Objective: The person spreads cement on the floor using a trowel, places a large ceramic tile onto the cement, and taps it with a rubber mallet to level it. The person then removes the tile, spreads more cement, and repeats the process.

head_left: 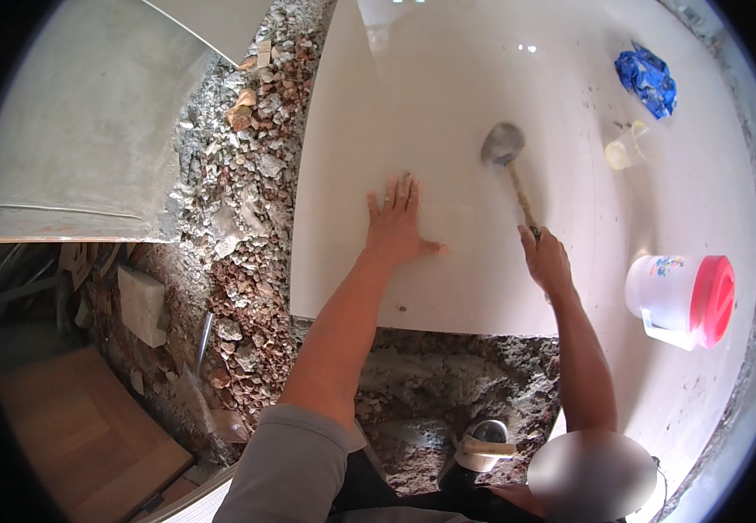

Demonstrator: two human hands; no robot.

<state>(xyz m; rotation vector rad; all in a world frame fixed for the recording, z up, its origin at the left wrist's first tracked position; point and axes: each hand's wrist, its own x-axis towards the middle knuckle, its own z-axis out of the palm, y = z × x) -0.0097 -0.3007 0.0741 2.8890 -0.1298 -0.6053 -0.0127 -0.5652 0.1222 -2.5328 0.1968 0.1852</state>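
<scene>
My left hand (397,222) lies flat with its fingers spread on a large, glossy, off-white tile (448,288). To its right, my right hand (548,264) is closed round the wooden handle of a mallet (504,146). The mallet's rounded grey head points away from me, over the tile, and is slightly blurred. I cannot tell whether the head touches the surface. A blurred patch covers the upper part of my right arm.
Rubble (247,200) runs along the tile's left edge; rough bedding (448,375) lies before its near edge. A white bucket with a red lid (714,301), a clear plastic cup (629,146) and a crumpled blue wrapper (648,80) are at right. A small pail (480,458) stands near me.
</scene>
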